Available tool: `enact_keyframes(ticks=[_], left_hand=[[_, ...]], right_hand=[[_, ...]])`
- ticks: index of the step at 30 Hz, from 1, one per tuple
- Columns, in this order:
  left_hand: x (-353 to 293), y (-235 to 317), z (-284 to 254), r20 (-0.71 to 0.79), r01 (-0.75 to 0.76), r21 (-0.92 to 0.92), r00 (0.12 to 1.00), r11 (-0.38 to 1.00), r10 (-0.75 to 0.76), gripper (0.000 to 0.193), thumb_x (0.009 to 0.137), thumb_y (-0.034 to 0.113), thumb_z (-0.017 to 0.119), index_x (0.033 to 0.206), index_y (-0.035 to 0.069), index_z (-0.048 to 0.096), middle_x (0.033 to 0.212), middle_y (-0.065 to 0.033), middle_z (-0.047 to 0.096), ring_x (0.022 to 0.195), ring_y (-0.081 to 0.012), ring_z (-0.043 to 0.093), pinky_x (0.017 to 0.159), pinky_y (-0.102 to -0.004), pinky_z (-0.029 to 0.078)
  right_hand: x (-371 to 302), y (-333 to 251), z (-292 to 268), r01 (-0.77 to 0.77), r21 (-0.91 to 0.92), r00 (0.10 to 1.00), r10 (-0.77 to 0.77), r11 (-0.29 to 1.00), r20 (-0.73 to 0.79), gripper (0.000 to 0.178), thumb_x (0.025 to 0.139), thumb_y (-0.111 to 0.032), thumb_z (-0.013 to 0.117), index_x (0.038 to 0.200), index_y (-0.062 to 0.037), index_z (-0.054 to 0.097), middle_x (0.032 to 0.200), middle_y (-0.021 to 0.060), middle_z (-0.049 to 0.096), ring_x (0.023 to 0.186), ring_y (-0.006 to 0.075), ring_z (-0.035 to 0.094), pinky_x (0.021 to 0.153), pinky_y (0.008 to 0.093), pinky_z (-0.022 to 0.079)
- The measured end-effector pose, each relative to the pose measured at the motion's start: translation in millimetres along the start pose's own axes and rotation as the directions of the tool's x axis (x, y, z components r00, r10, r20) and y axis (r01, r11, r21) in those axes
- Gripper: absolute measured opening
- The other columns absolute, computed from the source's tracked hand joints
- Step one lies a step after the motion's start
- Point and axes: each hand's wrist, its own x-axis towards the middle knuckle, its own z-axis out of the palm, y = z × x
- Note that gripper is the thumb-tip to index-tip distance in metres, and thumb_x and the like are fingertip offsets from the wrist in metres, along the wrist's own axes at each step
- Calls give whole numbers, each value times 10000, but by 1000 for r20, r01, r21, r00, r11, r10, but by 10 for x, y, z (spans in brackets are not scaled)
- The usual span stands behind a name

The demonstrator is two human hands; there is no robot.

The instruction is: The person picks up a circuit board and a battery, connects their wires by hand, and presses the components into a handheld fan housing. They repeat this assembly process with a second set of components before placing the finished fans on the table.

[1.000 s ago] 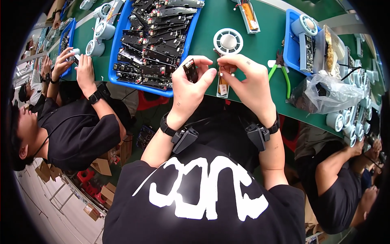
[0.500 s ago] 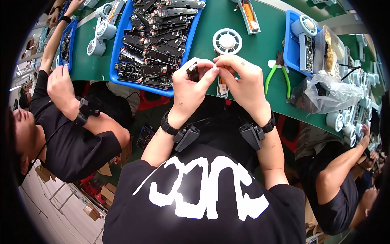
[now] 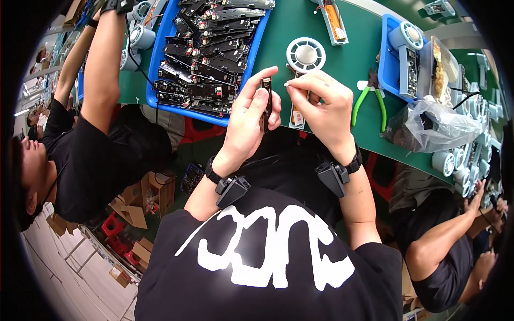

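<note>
My left hand (image 3: 247, 115) grips a narrow black circuit board (image 3: 266, 107), turned upright between thumb and fingers. Its index finger points up past the board's top end. My right hand (image 3: 324, 101) is closed in a pinch on a small white connector (image 3: 287, 84), a short gap away from the board. Just beyond my fingers lies a pale round fan (image 3: 305, 55) with a spoked rim. Its housing runs toward me under the right hand, and the near end (image 3: 297, 119) shows below the fingers; the middle is hidden.
A blue tray (image 3: 247, 75) piled with black circuit boards stands at left. Green-handled pliers (image 3: 382, 109), a blue bin (image 3: 386, 64) and a clear plastic bag (image 3: 444, 128) lie right. An open housing with an orange part (image 3: 334, 24) is at the back. Co-workers sit on both sides.
My hands have moved apart; the left has turned the circuit board upright, while the right keeps its pinch. The left co-worker's near arm has reached up and away across the table.
</note>
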Motion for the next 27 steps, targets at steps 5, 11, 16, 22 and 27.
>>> enact_keyframes(ticks=[5,11,16,22,27], left_hand=[[9,-40,-24,10,-10,123,1000,992,9,457,1075,265,526,1478,69,439,879,-61,579,625,-80,508,556,-230,422],[15,-64,-20,-38,-8,161,999,987,14,432,1019,181,635,1413,61,505,839,-56,621,553,-53,527,475,-204,434],[23,-56,-9,-65,-5,232,998,973,20,415,1010,181,651,1386,53,534,829,-57,628,525,-51,531,450,-200,424],[42,-53,-1,-53,-52,346,996,937,75,402,1008,180,653,1376,51,555,835,-56,635,524,-47,534,450,-193,422],[57,-40,-39,-26,-76,368,995,927,92,394,1026,194,624,1389,56,559,847,-51,641,541,-42,540,462,-191,425]], right_hand=[[19,74,67,126,-66,987,-132,990,-87,126,767,15,766,881,-34,742,787,58,680,622,139,631,546,262,473],[33,73,83,130,-83,986,-138,988,-89,116,750,16,769,847,-33,728,750,54,655,611,149,627,538,267,473],[32,97,90,174,-116,982,-182,978,-55,128,735,20,773,834,-38,715,748,50,647,603,158,624,542,276,483],[21,118,95,226,-225,971,-238,948,-28,142,737,10,777,847,-49,709,780,56,658,611,194,642,554,299,508],[60,113,67,284,-207,958,-287,936,15,134,755,-4,778,861,-50,709,801,65,674,639,228,668,563,317,525]])
